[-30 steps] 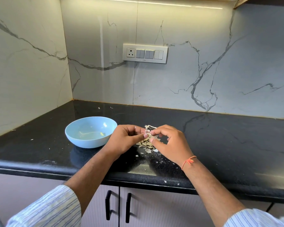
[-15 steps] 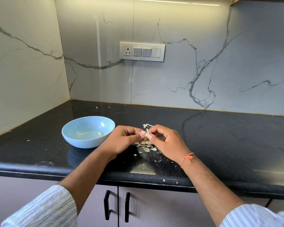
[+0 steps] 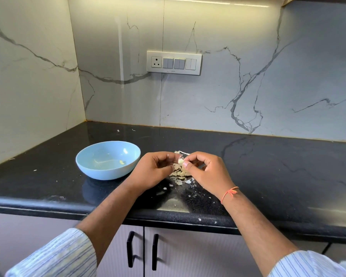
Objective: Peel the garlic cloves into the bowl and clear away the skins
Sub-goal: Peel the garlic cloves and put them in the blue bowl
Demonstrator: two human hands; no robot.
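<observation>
One blue bowl (image 3: pixel 108 159) stands on the counter (image 3: pixel 268 166), with one small yellowish piece (image 3: pixel 121 162) visible inside it. Two hands are in view, the left hand (image 3: pixel 151 170) and the right hand (image 3: pixel 206 172), with one pale garlic clove (image 3: pixel 180 161) between them. One heap of skins (image 3: pixel 179 173) lies beneath; loose flakes are too many and too small to count. One switch plate (image 3: pixel 174 62). Two cabinet handles (image 3: pixel 130 248).
</observation>
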